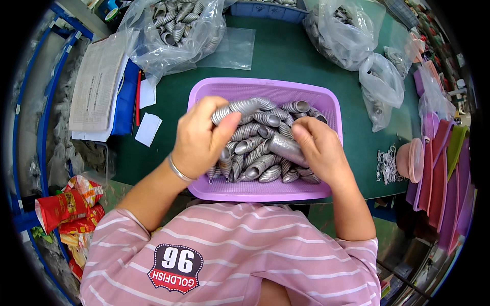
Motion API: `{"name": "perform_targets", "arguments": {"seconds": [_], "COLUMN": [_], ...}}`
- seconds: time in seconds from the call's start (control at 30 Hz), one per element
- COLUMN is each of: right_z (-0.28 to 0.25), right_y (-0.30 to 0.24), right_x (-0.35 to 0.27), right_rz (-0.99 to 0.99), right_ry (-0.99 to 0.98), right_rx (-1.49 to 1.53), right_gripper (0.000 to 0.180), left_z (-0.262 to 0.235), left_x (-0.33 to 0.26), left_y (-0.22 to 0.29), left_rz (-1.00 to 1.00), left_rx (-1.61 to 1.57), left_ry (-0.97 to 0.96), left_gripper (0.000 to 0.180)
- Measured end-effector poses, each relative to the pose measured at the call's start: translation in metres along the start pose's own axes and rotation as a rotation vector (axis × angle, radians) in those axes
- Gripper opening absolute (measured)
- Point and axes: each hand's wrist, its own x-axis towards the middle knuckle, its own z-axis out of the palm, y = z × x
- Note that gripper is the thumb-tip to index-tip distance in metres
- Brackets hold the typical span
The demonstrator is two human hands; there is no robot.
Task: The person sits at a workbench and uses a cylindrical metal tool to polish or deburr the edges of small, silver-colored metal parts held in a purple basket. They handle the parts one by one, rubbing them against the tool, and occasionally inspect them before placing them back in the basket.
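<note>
A purple plastic basket [260, 194] stands in front of me, heaped with short grey ribbed metal tubes [246, 131], several with slanted open ends. Over its left part, my left hand [200, 138] is closed, thumb and fingers gripping one ribbed tube [244, 106] raised at the top of the heap. At the right of the heap, my right hand [322, 149] is closed around the end of a thicker, smoother grey metal cylinder [286, 147]. That cylinder lies slanted over the ribbed tubes. The fingertips of my right hand are partly hidden.
Plastic bags of similar parts [176, 30] [339, 33] stand at the back of the green table [278, 48], beside a blue bin [268, 11]. Papers [99, 84] lie at the left. A pink cup [410, 160] and white strings [389, 166] are at the right edge.
</note>
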Motion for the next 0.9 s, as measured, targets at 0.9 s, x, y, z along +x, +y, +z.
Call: {"name": "perform_targets", "arguments": {"seconds": [0.9], "right_z": [-0.003], "right_y": [-0.013], "right_x": [-0.016], "right_rz": [0.134], "right_ry": [-0.249], "right_rx": [-0.079], "right_gripper": [0.053], "left_z": [0.021], "left_x": [0.004], "left_y": [-0.038], "left_rz": [0.138], "left_rx": [0.203], "left_ry": [-0.319], "left_gripper": [0.017]}}
